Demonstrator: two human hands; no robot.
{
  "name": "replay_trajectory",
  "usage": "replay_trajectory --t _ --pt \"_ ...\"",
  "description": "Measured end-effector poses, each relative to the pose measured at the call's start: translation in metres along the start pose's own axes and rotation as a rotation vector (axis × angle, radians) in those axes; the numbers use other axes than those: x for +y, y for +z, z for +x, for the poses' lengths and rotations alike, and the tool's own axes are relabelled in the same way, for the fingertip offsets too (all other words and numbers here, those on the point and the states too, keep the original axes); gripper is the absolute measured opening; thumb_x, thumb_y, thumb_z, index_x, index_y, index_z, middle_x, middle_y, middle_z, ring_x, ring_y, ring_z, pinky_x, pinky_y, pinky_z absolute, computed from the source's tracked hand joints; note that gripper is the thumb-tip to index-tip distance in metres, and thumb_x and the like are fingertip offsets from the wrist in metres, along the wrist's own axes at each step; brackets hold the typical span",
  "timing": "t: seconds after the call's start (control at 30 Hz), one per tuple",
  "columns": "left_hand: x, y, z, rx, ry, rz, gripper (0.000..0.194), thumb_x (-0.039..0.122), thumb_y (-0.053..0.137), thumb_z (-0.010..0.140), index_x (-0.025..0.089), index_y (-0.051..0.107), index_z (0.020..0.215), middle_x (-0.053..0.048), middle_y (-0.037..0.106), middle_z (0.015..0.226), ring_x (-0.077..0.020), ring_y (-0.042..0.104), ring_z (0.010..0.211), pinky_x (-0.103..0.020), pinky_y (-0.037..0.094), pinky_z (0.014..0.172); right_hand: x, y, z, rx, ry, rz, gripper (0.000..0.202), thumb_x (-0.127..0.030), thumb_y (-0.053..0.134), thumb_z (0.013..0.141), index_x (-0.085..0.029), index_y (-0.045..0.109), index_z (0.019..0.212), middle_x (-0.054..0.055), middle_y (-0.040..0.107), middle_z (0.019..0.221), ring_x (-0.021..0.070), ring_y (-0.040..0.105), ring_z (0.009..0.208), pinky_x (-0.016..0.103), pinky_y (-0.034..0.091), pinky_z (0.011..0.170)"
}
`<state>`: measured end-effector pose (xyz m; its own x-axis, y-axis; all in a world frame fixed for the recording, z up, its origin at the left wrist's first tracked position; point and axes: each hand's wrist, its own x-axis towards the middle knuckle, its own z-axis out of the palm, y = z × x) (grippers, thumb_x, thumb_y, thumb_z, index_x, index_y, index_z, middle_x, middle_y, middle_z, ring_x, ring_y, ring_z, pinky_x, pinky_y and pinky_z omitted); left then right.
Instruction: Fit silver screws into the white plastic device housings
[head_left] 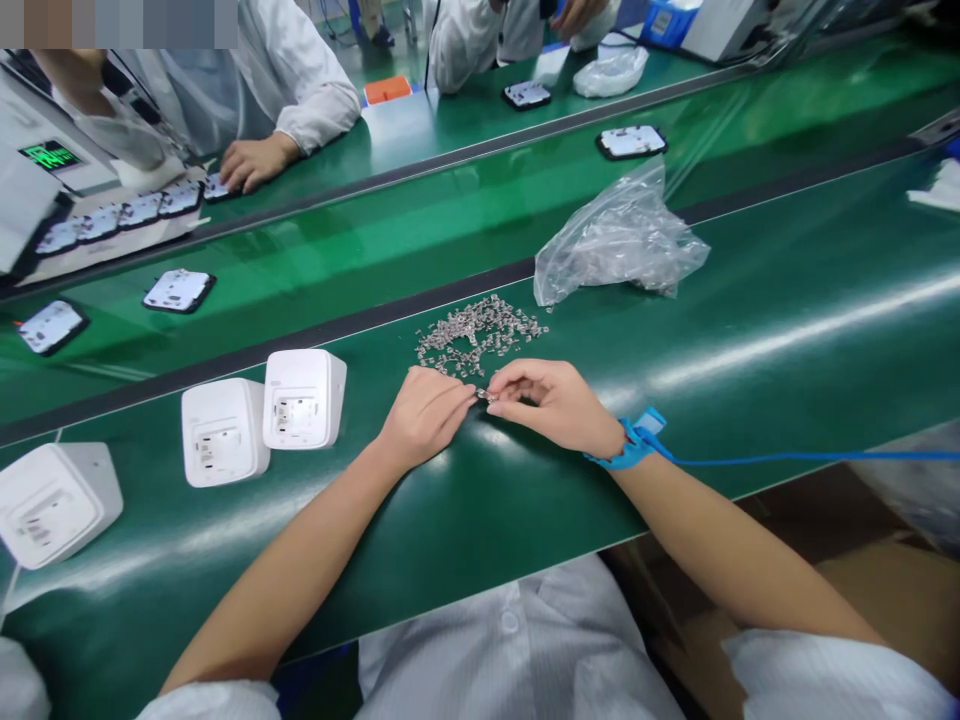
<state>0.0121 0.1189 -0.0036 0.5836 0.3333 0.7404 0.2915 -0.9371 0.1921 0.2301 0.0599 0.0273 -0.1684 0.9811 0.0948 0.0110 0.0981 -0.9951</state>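
A pile of small metal parts lies on the green work surface just beyond my hands. My left hand is palm down at the pile's near edge, fingers together, their tips touching a small metal part. From the right, my right hand pinches at this same part between thumb and forefinger. A blue strap with a blue cord circles my right wrist. Behind the pile, to the right, sits a clear plastic bag with contents I cannot make out.
Three white housings stand at the left. A recessed green strip beyond a dark rail carries several flat white-and-black units. Two people in white coats are across it, one with a hand on a row of similar units.
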Motion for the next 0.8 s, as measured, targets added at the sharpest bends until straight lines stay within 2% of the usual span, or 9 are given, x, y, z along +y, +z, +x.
replay_trajectory --t 0.1,0.2,0.37,0.57,0.8 --pt "0.000 0.000 0.000 0.007 -0.015 -0.002 0.016 0.019 0.064 0.094 0.019 0.066 0.110 -0.007 0.074 0.093 -0.0177 0.068 0.084 -0.035 0.050 0.075 0.002 0.002 0.000 0.044 -0.129 -0.126 0.022 -0.042 0.077 0.089 -0.020 0.072 0.089 0.004 0.071 0.089 0.0180 0.066 0.076 0.032 0.057 0.072" --pt "0.000 -0.001 -0.001 0.001 -0.007 -0.041 0.019 0.018 0.065 0.094 0.019 0.066 0.112 -0.007 0.074 0.094 -0.0176 0.068 0.085 -0.035 0.050 0.076 0.003 0.002 0.000 0.067 -0.164 -0.162 0.019 -0.039 0.072 0.092 -0.021 0.072 0.089 0.003 0.070 0.085 0.0172 0.066 0.069 0.032 0.055 0.066" --pt "0.001 -0.001 0.000 -0.036 0.020 -0.072 0.016 0.017 0.062 0.096 0.020 0.065 0.111 -0.006 0.074 0.095 -0.0162 0.067 0.084 -0.034 0.049 0.075 0.005 0.004 0.001 0.034 -0.135 -0.162 0.018 -0.036 0.067 0.095 -0.020 0.070 0.089 0.002 0.068 0.075 0.0165 0.064 0.064 0.030 0.053 0.062" --pt "0.002 0.000 0.001 0.024 0.019 -0.159 0.020 0.014 0.062 0.095 0.019 0.064 0.115 -0.006 0.074 0.095 -0.0154 0.069 0.085 -0.032 0.049 0.075 0.006 0.007 0.002 -0.021 -0.057 -0.032 0.022 -0.038 0.064 0.095 -0.017 0.070 0.093 0.002 0.067 0.069 0.0158 0.064 0.064 0.029 0.054 0.062" --pt "0.000 0.004 -0.001 0.072 0.007 -0.185 0.027 0.011 0.064 0.093 0.022 0.063 0.117 -0.005 0.075 0.093 -0.0145 0.068 0.082 -0.031 0.051 0.074 0.011 0.009 0.004 -0.087 -0.007 -0.049 0.017 -0.034 0.065 0.091 -0.017 0.068 0.088 0.004 0.069 0.081 0.0149 0.062 0.067 0.028 0.051 0.063"
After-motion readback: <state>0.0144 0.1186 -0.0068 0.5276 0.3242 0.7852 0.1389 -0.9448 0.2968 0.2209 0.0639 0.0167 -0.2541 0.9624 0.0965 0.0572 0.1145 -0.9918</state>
